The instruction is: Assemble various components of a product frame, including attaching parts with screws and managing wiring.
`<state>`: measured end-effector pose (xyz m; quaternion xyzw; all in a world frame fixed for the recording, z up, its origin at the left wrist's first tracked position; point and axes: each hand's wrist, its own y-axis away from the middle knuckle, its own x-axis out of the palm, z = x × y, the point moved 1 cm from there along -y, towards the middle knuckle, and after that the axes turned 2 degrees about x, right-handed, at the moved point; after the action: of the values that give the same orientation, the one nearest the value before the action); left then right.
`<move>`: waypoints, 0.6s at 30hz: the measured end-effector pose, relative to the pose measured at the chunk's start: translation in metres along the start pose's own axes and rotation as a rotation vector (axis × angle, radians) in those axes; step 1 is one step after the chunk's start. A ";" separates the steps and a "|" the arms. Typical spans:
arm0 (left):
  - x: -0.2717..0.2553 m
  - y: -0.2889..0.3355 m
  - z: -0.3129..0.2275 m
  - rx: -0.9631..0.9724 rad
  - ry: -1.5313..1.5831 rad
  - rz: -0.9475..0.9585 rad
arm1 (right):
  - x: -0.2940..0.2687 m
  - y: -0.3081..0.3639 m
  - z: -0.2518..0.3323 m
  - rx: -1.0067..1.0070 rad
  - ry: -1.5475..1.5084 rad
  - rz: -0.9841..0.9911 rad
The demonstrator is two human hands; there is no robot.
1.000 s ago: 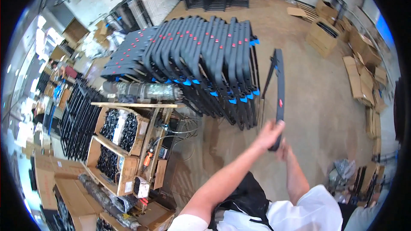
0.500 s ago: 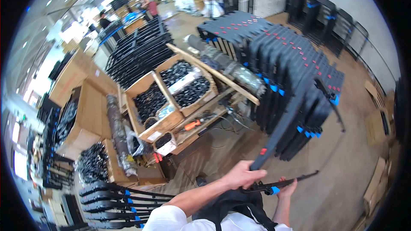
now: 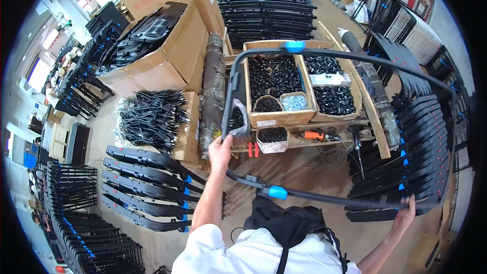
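A large black rounded frame (image 3: 319, 198) spans the space in front of me, above the bench. My left hand (image 3: 220, 153) is closed round its left side. Toward the near right corner, my right hand (image 3: 404, 215) grips the lower rail. A blue piece (image 3: 278, 192) sits on the near rail, and another blue piece (image 3: 295, 46) is on the far rail. Through the frame's opening I see a wooden bin (image 3: 284, 118) of small black parts, a small box of black bits (image 3: 273, 143) and an orange-handled tool (image 3: 313, 135).
Left of the bench are a carton (image 3: 167, 71) of black panels and a heap of black cables (image 3: 152, 119). Stacked black frames stand at left (image 3: 147, 187) and right (image 3: 421, 147). A wooden strip (image 3: 374, 116) and a wrapped roll (image 3: 211, 86) flank the bins.
My view has swung left, toward the bench. The black frame has turned from a steep slant at my right to lying wide across my front, and my hands are much farther apart.
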<state>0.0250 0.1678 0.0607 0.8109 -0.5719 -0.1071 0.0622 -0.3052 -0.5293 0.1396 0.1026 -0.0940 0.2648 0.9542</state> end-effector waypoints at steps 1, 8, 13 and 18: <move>-0.024 -0.020 0.012 -0.012 0.014 -0.047 | 0.051 -0.012 0.001 0.002 0.018 0.084; -0.082 -0.118 0.058 -0.038 -0.248 -0.183 | 0.270 -0.085 -0.026 0.122 0.236 0.140; -0.103 -0.133 0.070 -0.079 -0.434 -0.199 | 0.307 -0.126 -0.094 0.295 0.365 0.145; -0.062 -0.122 0.051 0.215 -1.007 -0.292 | 0.270 -0.152 -0.131 0.563 0.152 0.232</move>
<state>0.1043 0.2681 -0.0100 0.7322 -0.4197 -0.4313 -0.3189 0.0186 -0.4932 0.0551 0.3313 0.0434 0.3945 0.8560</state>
